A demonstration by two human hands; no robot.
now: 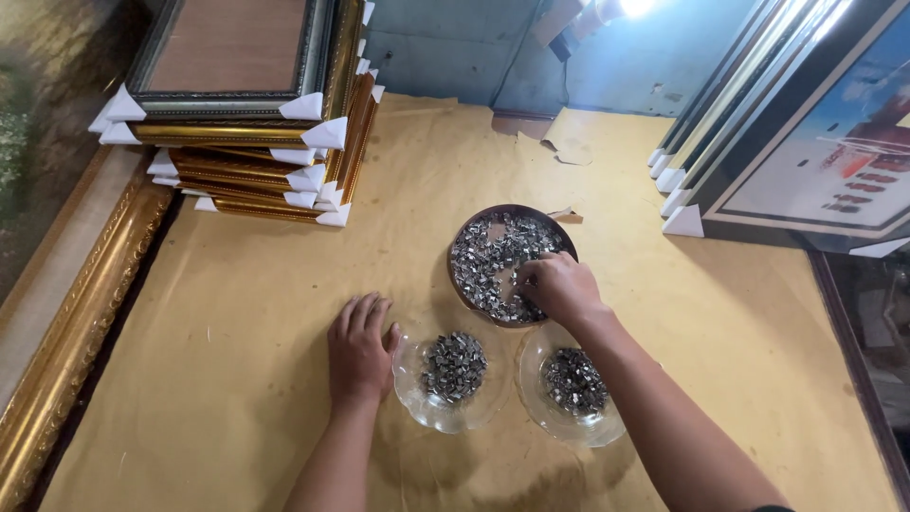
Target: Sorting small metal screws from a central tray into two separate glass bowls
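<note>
A round dark bowl (561, 234) full of small silver metal clips stands mid-table. My right hand (559, 287) reaches into its near side, fingers curled down among the clips; whether it grips any is hidden. Two clear glass bowls stand nearer me, each with a small heap of clips: the left one (413, 391) and the right one (531, 379). My left hand (359, 349) lies flat on the brown paper, fingers together, its thumb side touching the left glass bowl's rim.
Brown paper (284, 284) covers the table. A stack of gold picture frames (256, 142) with white corner guards sits back left. A gold moulding (76, 322) runs along the left edge. Framed pictures (806, 161) lean at the back right.
</note>
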